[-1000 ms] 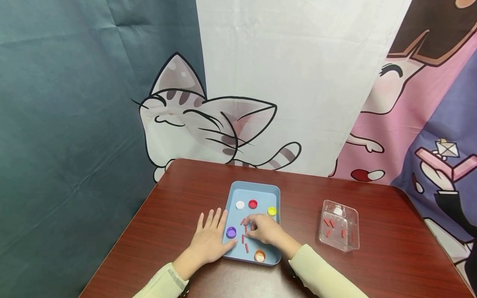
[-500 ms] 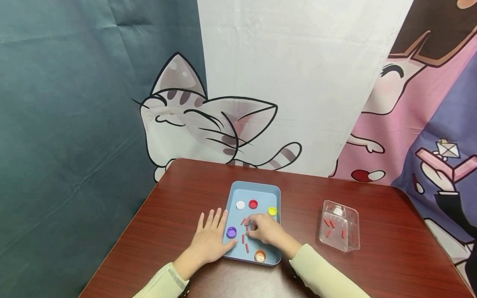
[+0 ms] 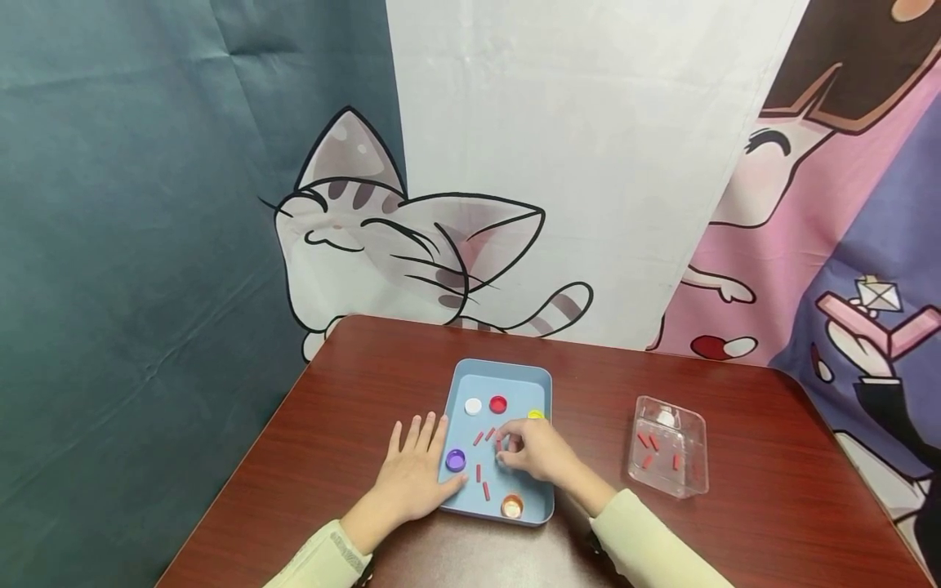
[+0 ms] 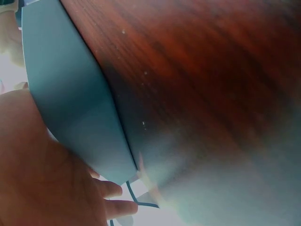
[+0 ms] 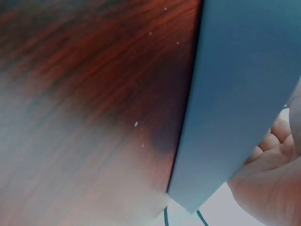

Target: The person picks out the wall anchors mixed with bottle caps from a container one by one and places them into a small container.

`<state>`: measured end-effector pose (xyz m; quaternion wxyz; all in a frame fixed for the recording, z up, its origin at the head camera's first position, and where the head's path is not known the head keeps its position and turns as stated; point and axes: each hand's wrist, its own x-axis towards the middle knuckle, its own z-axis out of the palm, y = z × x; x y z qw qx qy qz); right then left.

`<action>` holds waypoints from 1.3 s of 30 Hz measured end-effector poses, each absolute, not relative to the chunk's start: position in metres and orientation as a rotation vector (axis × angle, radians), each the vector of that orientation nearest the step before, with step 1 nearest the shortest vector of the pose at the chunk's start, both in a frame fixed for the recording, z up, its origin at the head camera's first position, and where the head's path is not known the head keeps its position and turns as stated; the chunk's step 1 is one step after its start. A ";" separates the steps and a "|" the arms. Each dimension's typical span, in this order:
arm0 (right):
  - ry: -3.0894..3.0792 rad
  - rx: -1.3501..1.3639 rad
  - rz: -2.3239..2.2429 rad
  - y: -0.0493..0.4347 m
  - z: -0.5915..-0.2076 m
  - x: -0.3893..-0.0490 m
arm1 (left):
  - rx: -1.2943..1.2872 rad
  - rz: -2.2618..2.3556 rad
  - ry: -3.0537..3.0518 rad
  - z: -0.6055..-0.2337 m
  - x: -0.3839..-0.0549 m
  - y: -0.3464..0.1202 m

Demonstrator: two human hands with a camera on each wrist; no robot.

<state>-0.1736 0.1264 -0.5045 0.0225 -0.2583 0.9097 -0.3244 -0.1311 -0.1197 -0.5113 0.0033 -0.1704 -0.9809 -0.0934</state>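
Across the table point(image 3: 345, 425), in the head view, I have the blue tray point(image 3: 525, 394) and, well off to its right, the clear box point(image 3: 663, 483). From my end, the left hand point(image 3: 412, 480) lies along the tray's left rim, fingers straight and spread, thumb reaching over the edge. The right hand point(image 3: 542, 452) is where I read the change: over the last half second it has drawn a little to the right, thumb and index finger curled together on what looks like a stick point(image 3: 499, 446), only a speck of red showing; the right wrist view hides the grip from me. On the tray sit the white cap point(image 3: 473, 406), red cap point(image 3: 497, 404), purple cap point(image 3: 456, 461), orange cap point(image 3: 512, 506) and partly hidden yellow cap point(image 3: 536, 414). Smallest, four loose sticks point(image 3: 479, 473) lie there, two slanted just left of the fingertips, two lower down; boxed sticks point(image 3: 675, 462) lie separately. The one between those pairs has left its spot, so I judge it's picked up and under control.
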 end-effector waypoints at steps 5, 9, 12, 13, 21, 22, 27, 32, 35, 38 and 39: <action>2.841 -0.778 -1.091 0.136 -0.500 -0.169 | -0.535 -0.292 -3.073 -0.512 -0.131 -0.120; 2.844 -0.770 -1.130 0.142 -0.497 -0.165 | -0.541 -0.292 -3.064 -0.511 -0.130 -0.120; 2.845 -0.745 -1.151 0.146 -0.494 -0.163 | -0.544 -0.292 -3.061 -0.510 -0.130 -0.120; 2.847 -0.732 -1.156 0.147 -0.492 -0.162 | -0.544 -0.291 -3.062 -0.510 -0.130 -0.120; 2.866 -0.676 -1.213 0.161 -0.483 -0.156 | -0.544 -0.303 -3.073 -0.510 -0.130 -0.120; 2.868 -0.668 -1.214 0.163 -0.483 -0.155 | -0.543 -0.308 -3.074 -0.509 -0.130 -0.120; 2.891 -0.651 -1.219 0.175 -0.482 -0.154 | -0.542 -0.321 -3.072 -0.510 -0.130 -0.120; 2.923 -0.638 -1.223 0.185 -0.482 -0.152 | -0.542 -0.322 -3.072 -0.511 -0.131 -0.120; 2.930 -0.604 -1.215 0.191 -0.481 -0.151 | -0.541 -0.329 -3.073 -0.511 -0.131 -0.121; 2.932 -0.546 -1.211 0.196 -0.479 -0.149 | -0.540 -0.332 -3.074 -0.511 -0.131 -0.121; 2.933 -0.530 -1.207 0.197 -0.478 -0.149 | -0.540 -0.333 -3.075 -0.511 -0.131 -0.121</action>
